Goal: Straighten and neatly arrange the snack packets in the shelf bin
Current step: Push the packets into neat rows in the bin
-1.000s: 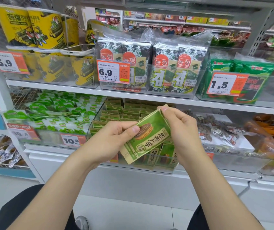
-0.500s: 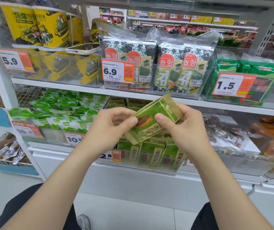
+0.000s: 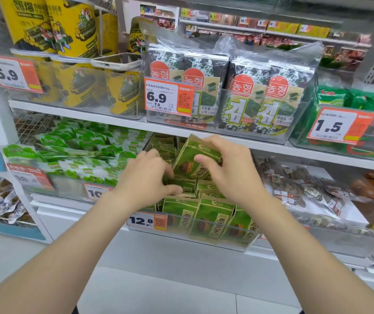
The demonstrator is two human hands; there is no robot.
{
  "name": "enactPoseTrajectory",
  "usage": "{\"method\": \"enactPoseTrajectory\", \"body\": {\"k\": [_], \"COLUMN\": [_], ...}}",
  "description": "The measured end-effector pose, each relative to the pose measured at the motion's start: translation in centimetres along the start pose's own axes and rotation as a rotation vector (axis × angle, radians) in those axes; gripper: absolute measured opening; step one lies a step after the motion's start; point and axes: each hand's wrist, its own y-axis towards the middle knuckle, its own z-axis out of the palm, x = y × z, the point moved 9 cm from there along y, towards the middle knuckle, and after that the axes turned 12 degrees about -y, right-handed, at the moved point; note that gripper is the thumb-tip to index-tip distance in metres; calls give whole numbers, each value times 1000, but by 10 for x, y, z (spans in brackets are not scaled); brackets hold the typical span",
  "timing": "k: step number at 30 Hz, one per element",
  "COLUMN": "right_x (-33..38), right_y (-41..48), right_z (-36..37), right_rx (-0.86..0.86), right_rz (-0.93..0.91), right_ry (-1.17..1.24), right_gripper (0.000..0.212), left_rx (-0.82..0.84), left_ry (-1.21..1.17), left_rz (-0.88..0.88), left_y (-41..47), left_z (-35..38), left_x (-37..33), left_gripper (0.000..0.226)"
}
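Moving forward, right hand [image 3: 231, 175] lowers held packet [image 3: 190, 159] into bin [image 3: 245, 244].

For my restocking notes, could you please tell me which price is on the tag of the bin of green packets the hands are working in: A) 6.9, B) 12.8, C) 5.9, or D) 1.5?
B: the tag on the bin front, below the right hand holding a packet, reads 12.8.
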Motion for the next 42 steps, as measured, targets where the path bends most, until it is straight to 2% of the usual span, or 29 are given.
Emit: {"method": "enactPoseTrajectory", "body": {"k": [4,9,11,13,16,19,21,24,27,30,33,37,39,42], "right_x": [2,12,17,17,8,7,13,12,6,9,6,10,10,-4], "right_y": [6,18,20,20,22,27,27,22,22,19,14,12,10,12], "right_z": [43,48,55,66,73,69,69,79,79,75,84,88,84,66], "right_rx": [279,178,208,290,359,280,228,293,324,295,400,500,441,219], "right_rz": [-41,-46,-93,-115,-52,5,9,11,44,-2,-23,-72,-31,131], "right_ry": [-279,-322,-348,-450,-529,-562,-537,-497,-459,-430,-366,-432,-386,-272], "right_gripper": [35,32,28,27,30,29,28,27,28,34,39,40,42,36], "left_rx": [44,112,120,93,51,60,68,60,-20,-81,-41,9,5,-29], "left_ry": [-57,51,98,141,184,212,239,250,214,134,59,-14,-136,-298], "left_rz": [-51,-8,32,61,61,79,101,84,66,61,57,33,43,58], "left_y": [-6,-2,-1,0,4,7,7,6,7,5,3,5,3,-2], "left_z": [9,10,10,10,12,16,19,21,11,1,3,7,2,-7], "left_x": [9,7,5,-1,-7,-9,-9,-6,-9,-9,-3,3,6,8], "left_gripper": [45,70,73,62,45,33,25,18,17,16,18,17,20,35]}}
